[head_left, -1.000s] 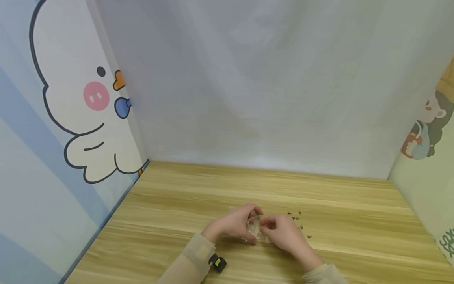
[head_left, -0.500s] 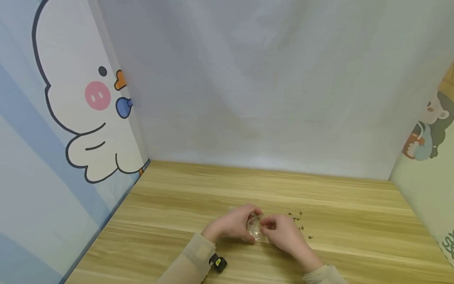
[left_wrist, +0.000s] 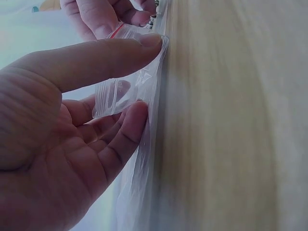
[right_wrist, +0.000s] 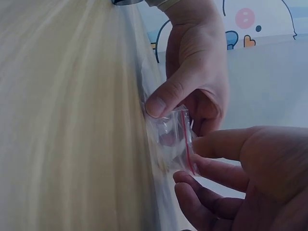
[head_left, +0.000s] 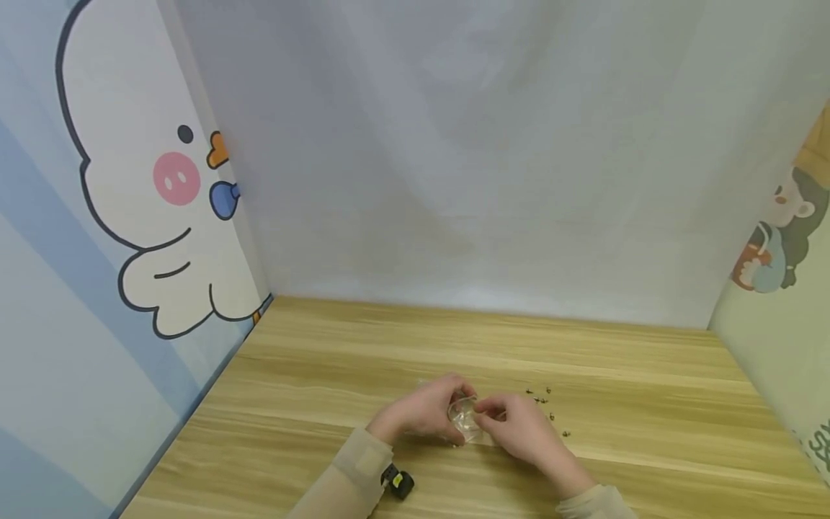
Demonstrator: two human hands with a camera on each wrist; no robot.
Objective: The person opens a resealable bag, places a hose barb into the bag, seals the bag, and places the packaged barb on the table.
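Observation:
A small clear zip bag (head_left: 463, 418) with a red line along its mouth lies between my two hands, low over the table. My left hand (head_left: 424, 409) holds it from the left, thumb on one side and fingers on the other; the left wrist view shows the thumb stretched across the plastic (left_wrist: 130, 79). From the right, my right hand (head_left: 519, 427) pinches the bag's mouth edge with thumb and index finger beside the red line (right_wrist: 187, 144), the other fingers loosely bent. Several small metal pieces (head_left: 538, 399), like tiny screws, lie scattered just right of my right hand.
More clear plastic (left_wrist: 134, 192) lies flat on the wood-grain table (head_left: 363, 339) under the left hand. A black device (head_left: 398, 481) with a yellow mark sits at the left wrist. A pale curtain (head_left: 480, 180) stands behind, with printed cartoon panels (head_left: 175, 288) at the sides.
Both hands stay almost in place. The bag's mouth looks rounder and wider than a second ago. The metal pieces have not visibly moved.

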